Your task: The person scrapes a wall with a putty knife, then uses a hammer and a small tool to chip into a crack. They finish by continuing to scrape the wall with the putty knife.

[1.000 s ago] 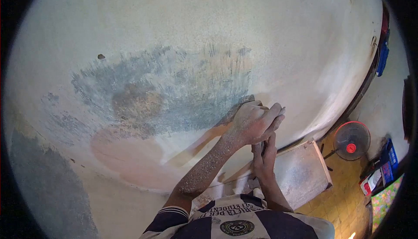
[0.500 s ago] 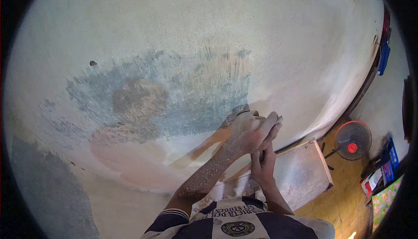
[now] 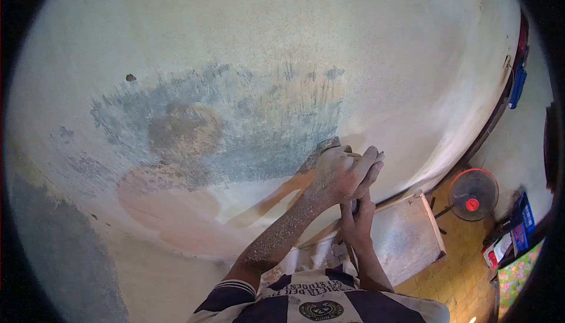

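Observation:
In the head view my left hand (image 3: 344, 173), coated in pale dust, is closed around the upper part of a scraper. The scraper's flat grey blade (image 3: 328, 143) meets the wall (image 3: 406, 87) at the lower right edge of a scraped blue-grey patch (image 3: 271, 146). Just below, my right hand (image 3: 358, 224) wraps the dark lower handle, most of which my fingers hide. Flecks of white dust cover my left forearm.
A dusty board-like panel (image 3: 406, 240) stands against the wall's foot on the right. Beyond it are a red-rimmed fan (image 3: 473, 193) on the yellow tiled floor (image 3: 456, 264), blue items (image 3: 521, 232) and a flowered cloth (image 3: 518, 276). A small hole (image 3: 130, 77) marks the wall.
Both hands keep their grip on the scraper and stay almost in place, with the blade slightly higher on the wall. The view has shifted slightly.

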The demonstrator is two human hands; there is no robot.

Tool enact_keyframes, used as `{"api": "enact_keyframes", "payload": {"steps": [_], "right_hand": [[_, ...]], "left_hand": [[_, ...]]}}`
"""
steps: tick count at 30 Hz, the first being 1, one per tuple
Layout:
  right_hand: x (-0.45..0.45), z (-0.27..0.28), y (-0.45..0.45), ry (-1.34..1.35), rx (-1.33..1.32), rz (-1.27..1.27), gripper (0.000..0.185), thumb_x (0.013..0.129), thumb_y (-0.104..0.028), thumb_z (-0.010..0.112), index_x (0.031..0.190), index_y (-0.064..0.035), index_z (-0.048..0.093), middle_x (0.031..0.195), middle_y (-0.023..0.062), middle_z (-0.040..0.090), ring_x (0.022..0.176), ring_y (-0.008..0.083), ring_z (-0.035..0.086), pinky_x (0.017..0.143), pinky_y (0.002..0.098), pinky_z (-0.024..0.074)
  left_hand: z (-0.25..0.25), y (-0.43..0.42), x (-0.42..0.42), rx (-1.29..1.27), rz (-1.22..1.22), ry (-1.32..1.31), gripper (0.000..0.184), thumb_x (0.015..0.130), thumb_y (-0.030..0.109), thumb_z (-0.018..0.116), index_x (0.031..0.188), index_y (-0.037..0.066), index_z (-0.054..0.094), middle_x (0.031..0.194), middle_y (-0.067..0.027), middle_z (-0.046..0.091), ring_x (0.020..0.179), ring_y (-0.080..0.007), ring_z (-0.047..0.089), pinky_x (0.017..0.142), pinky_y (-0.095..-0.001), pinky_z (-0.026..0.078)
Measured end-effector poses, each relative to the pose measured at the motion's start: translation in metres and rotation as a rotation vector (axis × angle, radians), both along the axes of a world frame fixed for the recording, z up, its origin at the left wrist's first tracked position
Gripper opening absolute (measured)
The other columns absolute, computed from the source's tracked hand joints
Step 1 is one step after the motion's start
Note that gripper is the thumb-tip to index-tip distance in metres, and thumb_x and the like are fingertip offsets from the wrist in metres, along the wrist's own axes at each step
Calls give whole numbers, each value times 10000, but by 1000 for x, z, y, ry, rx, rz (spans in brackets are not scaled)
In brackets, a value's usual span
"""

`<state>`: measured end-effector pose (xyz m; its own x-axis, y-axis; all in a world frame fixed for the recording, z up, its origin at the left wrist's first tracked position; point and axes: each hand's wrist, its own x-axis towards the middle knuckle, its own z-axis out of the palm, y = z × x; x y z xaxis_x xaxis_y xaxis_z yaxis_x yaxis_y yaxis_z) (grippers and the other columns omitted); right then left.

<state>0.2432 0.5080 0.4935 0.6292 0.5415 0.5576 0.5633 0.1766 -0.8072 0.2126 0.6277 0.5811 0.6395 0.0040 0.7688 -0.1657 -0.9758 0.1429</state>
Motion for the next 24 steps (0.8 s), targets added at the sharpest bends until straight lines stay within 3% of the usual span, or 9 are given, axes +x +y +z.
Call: {"api": "enact_keyframes", "payload": {"steps": [2,8,11,17,20,23,24], "right_hand": [[-6,-4,-1,92,-7,-11,271,964,-131,594,1173,30,533,741,179,641,581,240,627,557,340,471],[0,16,9,-42,66,-76,279,968,-121,585,1201,23,534,735,162,650,573,231,615,560,336,476],[5,6,-1,-62,8,-8,286,975,-128,576,1212,26,533,739,152,657,577,221,616,568,330,478],[15,20,12,-83,72,-49,337,974,-158,590,1242,36,526,753,152,663,615,206,636,594,328,487],[7,28,-1,-25,-5,-11,333,971,-156,603,1235,34,531,773,158,664,628,199,631,601,325,485],[5,13,1,-84,26,-54,331,971,-157,602,1233,33,532,779,164,659,623,187,610,598,322,475],[6,14,3,-54,31,-43,330,971,-157,603,1232,33,533,779,164,660,622,184,606,595,321,473]], "left_hand": [[-2,-1,-2,-37,-43,-27,189,963,236,600,948,48,585,629,-89,649,499,-291,622,518,-409,497],[17,4,9,38,11,19,183,968,238,591,930,59,579,601,-76,625,491,-282,617,511,-408,500],[5,0,7,23,-1,-96,183,972,243,589,928,66,574,577,-72,607,490,-279,616,499,-402,496],[38,-1,10,10,48,85,171,975,251,591,955,81,578,571,-68,597,490,-271,618,505,-400,498],[28,-1,7,148,40,-153,174,971,254,603,947,84,576,566,-74,585,484,-276,611,512,-409,493],[13,-2,6,-12,56,26,176,964,250,609,930,83,567,557,-84,576,477,-282,601,516,-420,487],[17,-3,8,6,51,-63,176,959,243,609,902,86,554,548,-86,567,474,-289,596,511,-422,484]]}}
